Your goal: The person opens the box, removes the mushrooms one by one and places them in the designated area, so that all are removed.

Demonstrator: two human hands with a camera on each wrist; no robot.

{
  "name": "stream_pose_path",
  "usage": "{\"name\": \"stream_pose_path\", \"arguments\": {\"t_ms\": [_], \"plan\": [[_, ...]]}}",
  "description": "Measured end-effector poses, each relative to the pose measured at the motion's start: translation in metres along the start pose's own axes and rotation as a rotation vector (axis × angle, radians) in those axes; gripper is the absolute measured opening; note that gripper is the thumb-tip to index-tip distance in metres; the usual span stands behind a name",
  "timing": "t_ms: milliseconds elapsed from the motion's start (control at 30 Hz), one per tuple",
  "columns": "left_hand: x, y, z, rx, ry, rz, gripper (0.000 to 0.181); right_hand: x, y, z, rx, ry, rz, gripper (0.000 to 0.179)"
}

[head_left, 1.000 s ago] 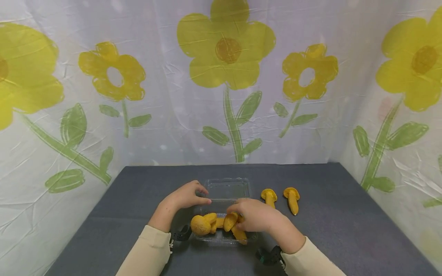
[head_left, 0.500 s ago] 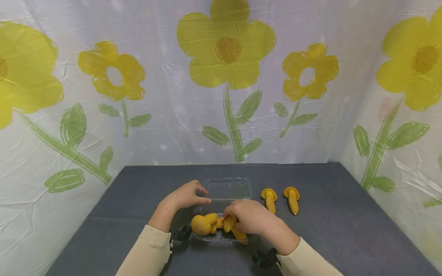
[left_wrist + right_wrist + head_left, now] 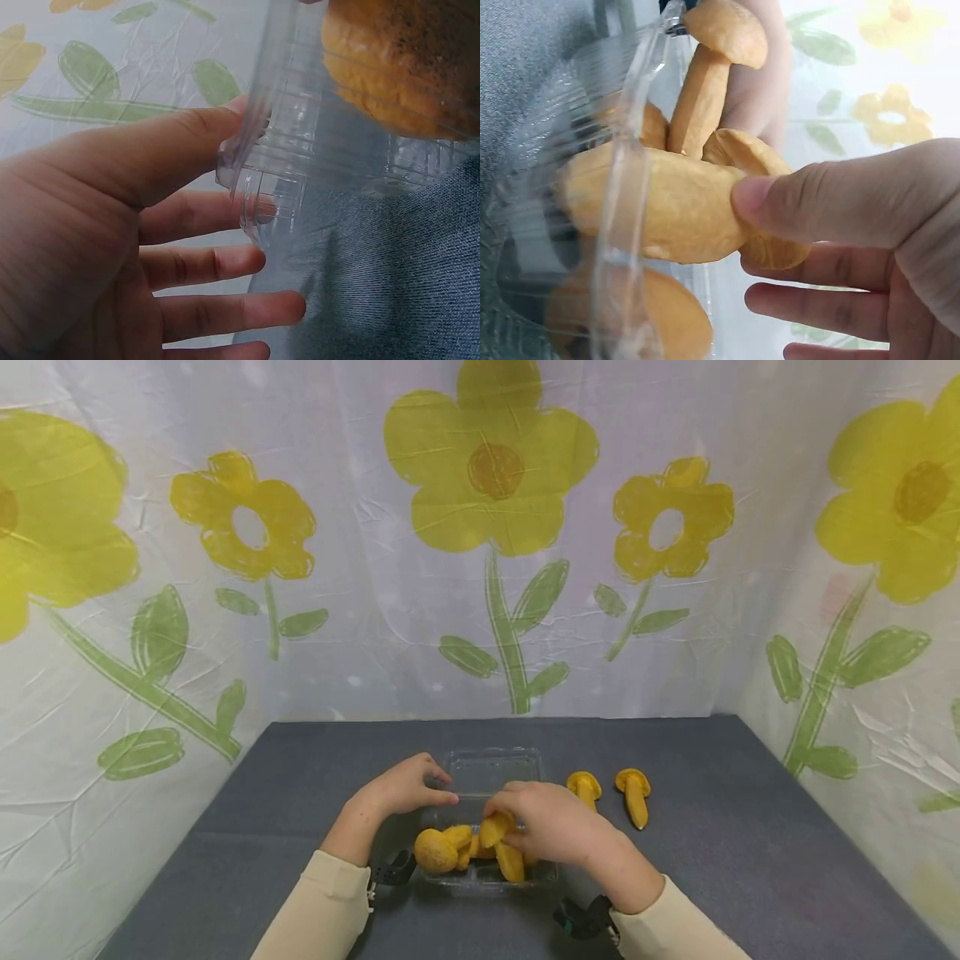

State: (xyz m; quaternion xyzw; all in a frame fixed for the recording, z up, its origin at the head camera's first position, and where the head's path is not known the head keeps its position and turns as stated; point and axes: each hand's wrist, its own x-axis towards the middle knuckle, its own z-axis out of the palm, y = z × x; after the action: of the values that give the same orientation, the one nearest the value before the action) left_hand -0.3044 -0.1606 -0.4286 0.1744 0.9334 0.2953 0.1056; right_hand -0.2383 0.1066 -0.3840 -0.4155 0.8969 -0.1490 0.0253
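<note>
Biggest first: a pale, creased curtain (image 3: 352,677) on three sides, printed with yellow flowers and green stems. Below, spreading right back to the foot of it, a dark grey-blue table (image 3: 247,860). In from the near edge, a pair of cream sleeves (image 3: 322,893). Straight ahead, at the middle of the action, a clear plastic clamshell box (image 3: 468,814), with its lid (image 3: 495,772) folded back to the far side. Over at the left end, the left hand (image 3: 405,785), with fingers straight and spread and thumb against the plastic edge. And on the other side, pinching away with the right hand (image 3: 555,827): a yellow-orange mushroom (image 3: 510,864), by the stem close to the cap, at the right part of the box, stem towards the near rim. Inside, more mushrooms (image 3: 435,852), partly overlapping, round cap foremost at the left. Out on the table, beyond the right hand, a pair of loose mushrooms (image 3: 635,797), one partly hidden. Last, strapped at both wrists, small black devices (image 3: 397,866).
</note>
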Motion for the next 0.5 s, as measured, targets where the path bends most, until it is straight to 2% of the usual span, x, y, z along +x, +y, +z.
{"name": "stream_pose_path", "arguments": {"t_ms": [167,500], "plan": [[0.0,-0.002,0.001,0.007,0.001,0.003,0.04,-0.003,0.002,-0.004,0.016,0.013,0.013,0.03],[0.001,-0.003,0.001,0.01,-0.003,0.012,0.039,-0.011,0.008,-0.018,0.001,0.057,0.095,0.032]]}}
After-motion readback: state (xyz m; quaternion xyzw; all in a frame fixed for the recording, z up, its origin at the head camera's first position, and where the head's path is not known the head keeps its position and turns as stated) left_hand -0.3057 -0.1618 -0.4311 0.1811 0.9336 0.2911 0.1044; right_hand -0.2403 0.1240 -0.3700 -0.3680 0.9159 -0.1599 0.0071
